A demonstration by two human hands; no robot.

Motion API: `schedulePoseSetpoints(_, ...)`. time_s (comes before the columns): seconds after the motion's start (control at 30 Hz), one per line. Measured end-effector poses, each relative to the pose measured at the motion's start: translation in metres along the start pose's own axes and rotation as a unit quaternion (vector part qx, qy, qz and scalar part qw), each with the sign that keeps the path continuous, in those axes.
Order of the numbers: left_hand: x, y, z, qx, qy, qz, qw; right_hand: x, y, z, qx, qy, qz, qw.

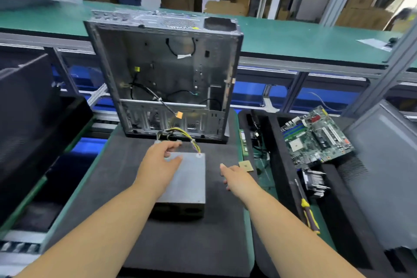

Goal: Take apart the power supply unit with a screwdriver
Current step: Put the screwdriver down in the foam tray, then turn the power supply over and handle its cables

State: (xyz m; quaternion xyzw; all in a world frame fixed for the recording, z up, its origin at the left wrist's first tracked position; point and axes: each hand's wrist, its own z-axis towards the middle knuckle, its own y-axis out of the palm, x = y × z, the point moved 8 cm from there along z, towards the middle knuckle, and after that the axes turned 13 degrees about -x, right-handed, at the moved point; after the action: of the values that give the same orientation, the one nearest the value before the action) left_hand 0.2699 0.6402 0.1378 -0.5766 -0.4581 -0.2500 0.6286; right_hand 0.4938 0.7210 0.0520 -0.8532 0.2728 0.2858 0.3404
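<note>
Power supply unit (187, 178): grey metal box, lying flat on the dark foam mat (112, 187) in the middle of the table (257, 228). Long axis runs away from the person toward the computer case (164, 74); the dark vented end faces the person, the far end carries the yellow-and-black cable bundle (182, 134), which loops up toward the case.

Left hand (161, 162): resting on the unit's top at its far left corner, fingers spread and lightly bent over the edge, thumb flat on the lid.

Right hand (234, 175): hovering just right of the unit, apart from it, fingers relaxed, holding nothing.

Computer case: stripped, upright, open side toward the person, directly behind the unit, loose wires inside.

Screwdriver (308, 207): yellow-and-black handle, lying on the table's right side, well apart from both hands.

Motherboard (316, 135): tilted in the black tray (338, 221) at right; a heatsink (314, 181) below it.

Small square chip (246, 166): just beyond the right hand.
</note>
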Motion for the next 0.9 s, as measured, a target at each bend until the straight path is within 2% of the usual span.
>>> schedulePoseSetpoints(0.07,-0.023,-0.020,0.003,0.016,-0.043,0.035,0.998,-0.010,0.014,0.006,-0.012,0.019,-0.019,1.000)
schedulePoseSetpoints(0.13,-0.048,-0.031,0.007,0.002,-0.116,0.054,0.992,-0.019,0.025,0.008,-0.024,0.027,-0.025,0.999)
schedulePoseSetpoints(0.2,-0.076,-0.031,0.008,-0.052,-0.218,0.047,0.973,-0.024,0.035,0.009,-0.031,0.043,-0.019,0.998)
schedulePoseSetpoints(0.27,-0.098,-0.021,0.007,-0.123,-0.284,0.003,0.951,-0.024,0.045,0.009,-0.041,0.055,0.023,0.997)
schedulePoseSetpoints(0.33,-0.108,-0.010,0.008,-0.172,-0.290,-0.065,0.939,-0.020,0.059,0.011,-0.066,0.062,0.130,0.987)
schedulePoseSetpoints(0.43,-0.114,0.000,0.009,-0.205,-0.287,-0.091,0.931,-0.017,0.072,0.009,-0.089,0.070,0.232,0.966)
schedulePoseSetpoints(0.67,-0.113,0.012,0.013,-0.230,-0.304,-0.162,0.910,-0.025,0.081,0.007,-0.097,0.044,0.302,0.947)
schedulePoseSetpoints(0.9,-0.117,0.014,0.013,-0.236,-0.330,-0.181,0.896,-0.031,0.083,0.003,-0.110,0.044,0.354,0.928)
